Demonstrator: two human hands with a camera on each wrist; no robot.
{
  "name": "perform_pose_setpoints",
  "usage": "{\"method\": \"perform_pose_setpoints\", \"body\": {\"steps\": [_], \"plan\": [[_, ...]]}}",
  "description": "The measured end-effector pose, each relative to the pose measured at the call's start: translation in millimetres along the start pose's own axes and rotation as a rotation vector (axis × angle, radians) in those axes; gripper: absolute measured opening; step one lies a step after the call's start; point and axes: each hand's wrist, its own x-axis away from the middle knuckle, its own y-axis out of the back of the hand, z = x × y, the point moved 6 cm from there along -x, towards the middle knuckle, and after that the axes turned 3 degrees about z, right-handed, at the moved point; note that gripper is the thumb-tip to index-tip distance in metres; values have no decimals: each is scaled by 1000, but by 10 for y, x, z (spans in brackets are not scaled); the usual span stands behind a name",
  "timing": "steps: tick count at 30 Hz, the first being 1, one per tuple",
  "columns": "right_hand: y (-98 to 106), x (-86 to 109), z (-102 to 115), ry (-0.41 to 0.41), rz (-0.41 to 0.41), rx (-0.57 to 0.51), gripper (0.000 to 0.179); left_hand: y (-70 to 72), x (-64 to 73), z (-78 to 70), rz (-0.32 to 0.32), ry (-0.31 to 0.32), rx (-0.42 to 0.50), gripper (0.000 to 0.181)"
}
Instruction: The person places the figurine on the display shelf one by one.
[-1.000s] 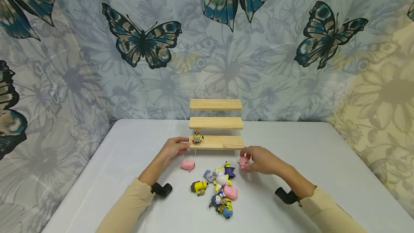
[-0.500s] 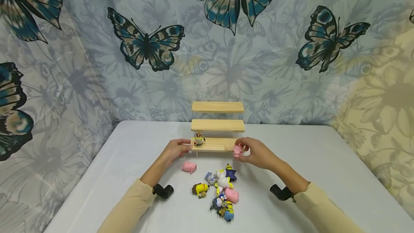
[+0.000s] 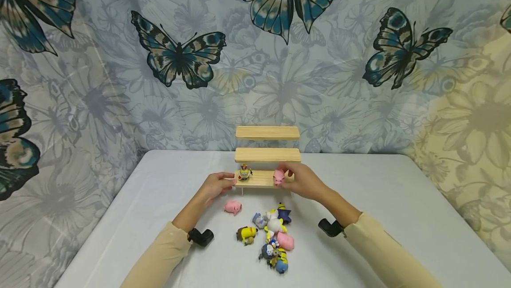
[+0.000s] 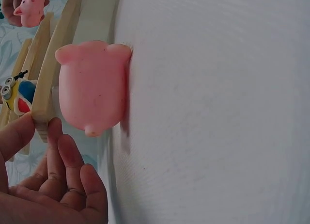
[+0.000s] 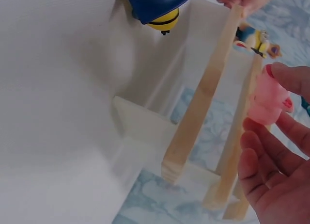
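My right hand (image 3: 304, 180) pinches a small pink toy pig (image 3: 278, 177) between thumb and fingers, over the right part of the lowest board. In the right wrist view the pig (image 5: 269, 96) appears off the board's surface. My left hand (image 3: 217, 186) grips the left end of the lowest board of a three-tier wooden shelf (image 3: 257, 180), thumb on one face and fingertips on the other. A crowned minion figure (image 3: 244, 172) stands at that board's left end. Below the left hand, another pink pig (image 4: 94, 88) rests on the table.
In front of the shelf lies a cluster of toys: a white and yellow figure (image 3: 274, 225), a minion in a dark blue cape (image 3: 284, 213), a pink toy (image 3: 285, 241) and several others. A brown and yellow minion (image 3: 246, 234) lies left of them. A patterned wall stands behind.
My right hand has carried the pig left and up, from beside the shelf's right end to over the lowest board. The left hand has kept its grip on the shelf.
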Motion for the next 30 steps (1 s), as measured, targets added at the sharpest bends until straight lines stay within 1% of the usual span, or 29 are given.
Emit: {"method": "perform_pose_setpoints", "body": {"steps": [5, 11, 20, 26, 30], "plan": [[-40, -87, 30, 11, -20, 15, 32, 4, -6, 10, 0, -1, -10, 39], [-96, -159, 52, 19, -34, 20, 32, 8, -13, 16, -3, 7, -12, 38], [-205, -269, 71, -7, -16, 41, 38, 10, 8, 1, -6, 8, -7, 38], [-275, -324, 71, -14, 1, 32, 37, 2, 3, 2, -8, 10, -15, 38], [-331, -363, 61, -1, 6, 47, 35, 0, 0, 3, -8, 13, -14, 38]]}}
